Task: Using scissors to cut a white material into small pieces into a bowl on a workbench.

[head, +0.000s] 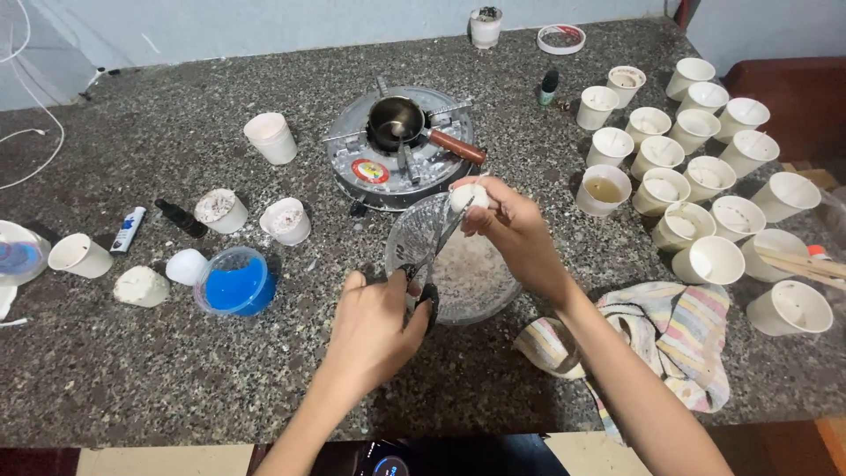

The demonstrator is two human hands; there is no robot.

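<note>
My right hand [511, 231] holds a small white lump of wax [469, 196] over a clear glass bowl [407, 231] that has white shavings in it. My left hand [374, 328] grips the black handles of a pair of scissors [438, 249], whose blade points up to the lump and touches it. Both hands hover above the bowl, in front of a round metal stove [352, 163] that carries a small metal pot [394, 121] with a wooden handle.
Several white paper cups [687, 167] crowd the right of the speckled stone counter [176, 370], beside a striped cloth [679, 335]. On the left are a blue-filled plastic tub [236, 284], white wax lumps [141, 286], more cups [271, 138], and a dark dropper bottle [181, 219].
</note>
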